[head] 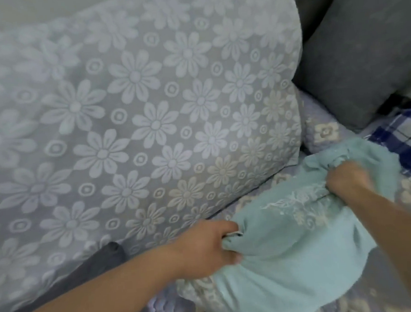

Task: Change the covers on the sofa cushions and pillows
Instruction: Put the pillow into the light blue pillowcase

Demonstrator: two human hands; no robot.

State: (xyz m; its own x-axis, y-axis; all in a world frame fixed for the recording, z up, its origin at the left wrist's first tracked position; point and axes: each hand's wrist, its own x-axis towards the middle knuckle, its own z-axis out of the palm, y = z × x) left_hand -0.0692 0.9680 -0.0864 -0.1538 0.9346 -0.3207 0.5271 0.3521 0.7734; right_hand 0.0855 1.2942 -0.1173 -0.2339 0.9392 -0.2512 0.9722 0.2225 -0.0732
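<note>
Hands are working the teal cover (pixel 281 260) lying on the quilted seat (pixel 341 302), left hand (pixel 207 249) pinching its near edge and right hand (pixel 346 181) gripping bunched fabric, so opposing pulls are risking a strained seam, while the floral cushion (pixel 135 124) is crowding the left and rightward room is remaining open.

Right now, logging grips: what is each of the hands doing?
Left hand: grips the teal cover's bunched edge.
Right hand: grips the same cover.
</note>
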